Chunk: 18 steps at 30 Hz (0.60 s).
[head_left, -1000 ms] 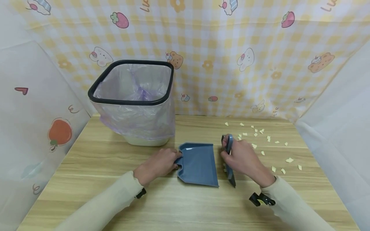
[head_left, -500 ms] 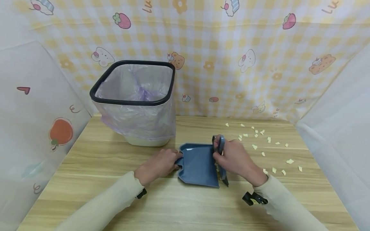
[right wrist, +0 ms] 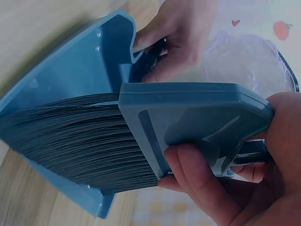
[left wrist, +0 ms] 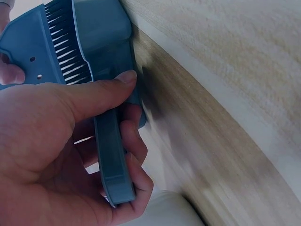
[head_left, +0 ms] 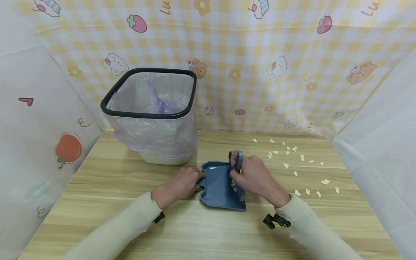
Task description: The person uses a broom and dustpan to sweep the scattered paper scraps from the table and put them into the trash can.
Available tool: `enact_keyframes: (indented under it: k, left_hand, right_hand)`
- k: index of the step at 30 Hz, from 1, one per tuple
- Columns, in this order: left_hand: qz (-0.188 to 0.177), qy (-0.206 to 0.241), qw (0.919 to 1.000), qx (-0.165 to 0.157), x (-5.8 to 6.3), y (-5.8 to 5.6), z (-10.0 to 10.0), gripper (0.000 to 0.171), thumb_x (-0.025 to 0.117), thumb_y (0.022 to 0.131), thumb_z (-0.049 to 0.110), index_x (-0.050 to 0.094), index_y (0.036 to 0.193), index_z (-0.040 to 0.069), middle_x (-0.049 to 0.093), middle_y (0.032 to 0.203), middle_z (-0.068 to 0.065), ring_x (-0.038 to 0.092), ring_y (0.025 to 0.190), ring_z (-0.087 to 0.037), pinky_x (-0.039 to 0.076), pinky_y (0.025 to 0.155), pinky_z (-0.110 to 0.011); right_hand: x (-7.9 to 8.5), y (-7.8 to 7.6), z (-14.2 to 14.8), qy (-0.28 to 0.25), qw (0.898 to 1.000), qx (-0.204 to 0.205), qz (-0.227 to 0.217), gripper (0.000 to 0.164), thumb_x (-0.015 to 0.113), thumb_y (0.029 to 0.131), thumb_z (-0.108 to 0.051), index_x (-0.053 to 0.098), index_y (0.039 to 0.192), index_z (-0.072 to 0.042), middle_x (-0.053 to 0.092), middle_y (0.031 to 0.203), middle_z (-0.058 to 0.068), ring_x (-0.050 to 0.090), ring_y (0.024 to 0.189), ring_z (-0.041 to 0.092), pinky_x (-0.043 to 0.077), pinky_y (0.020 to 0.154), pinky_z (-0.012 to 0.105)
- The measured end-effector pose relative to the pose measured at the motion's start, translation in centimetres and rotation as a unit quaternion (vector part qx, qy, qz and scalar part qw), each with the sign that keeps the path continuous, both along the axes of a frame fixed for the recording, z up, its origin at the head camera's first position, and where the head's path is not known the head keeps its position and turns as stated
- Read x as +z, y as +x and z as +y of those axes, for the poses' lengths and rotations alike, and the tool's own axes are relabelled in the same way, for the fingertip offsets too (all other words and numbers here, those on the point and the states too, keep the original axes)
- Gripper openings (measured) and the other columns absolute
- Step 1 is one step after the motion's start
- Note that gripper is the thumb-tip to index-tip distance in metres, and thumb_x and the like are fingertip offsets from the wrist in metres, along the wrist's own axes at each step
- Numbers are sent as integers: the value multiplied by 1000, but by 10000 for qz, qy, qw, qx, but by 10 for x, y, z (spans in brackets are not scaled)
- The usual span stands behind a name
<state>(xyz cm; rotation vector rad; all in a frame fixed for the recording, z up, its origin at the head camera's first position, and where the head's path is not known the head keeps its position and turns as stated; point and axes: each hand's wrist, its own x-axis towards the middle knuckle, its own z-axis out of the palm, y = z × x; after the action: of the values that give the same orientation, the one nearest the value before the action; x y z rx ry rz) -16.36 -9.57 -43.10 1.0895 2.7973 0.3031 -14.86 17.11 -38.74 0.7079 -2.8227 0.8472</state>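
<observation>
A blue dustpan lies flat on the wooden table, its mouth facing right. My left hand grips the dustpan's handle, the thumb on top and fingers curled beneath. In my right hand is a blue hand brush, held upright by its body. Its dark bristles rest inside the dustpan, near the front lip, in the right wrist view. A few yellow paper scraps show beside the brush, on the pan. More small paper scraps are scattered over the table right of my right hand.
Behind my left hand stands a white bin with a black rim and a thin purple liner bag. A checked cloth hangs along the table's back edge. White cloth panels close off both sides.
My right hand has swept the brush leftward, from the table right of the dustpan over its lip and into the pan. My left hand and the dustpan stay in place.
</observation>
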Motion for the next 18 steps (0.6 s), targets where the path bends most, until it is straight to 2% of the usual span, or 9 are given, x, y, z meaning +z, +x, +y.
enact_keyframes:
  k: [13,18]
  left_hand:
    - [-35,-34,9999,92,0,-1,0,26,84,100,10,78,124,3,74,107,-12,75,92,-33,63,74,-45]
    - [37,-43,10000,40,-1,-1,-1,26,84,99,11,78,123,3,74,105,-11,75,89,-31,63,72,-44]
  right_hand:
    - [0,-8,-25,-280,9991,254,-195,11,64,93,-9,59,101,-14,34,54,-17,35,44,2,35,48,26]
    - [2,-7,-25,-306,9988,197,-319,11,64,92,-10,59,101,-14,34,54,-16,34,45,2,34,48,26]
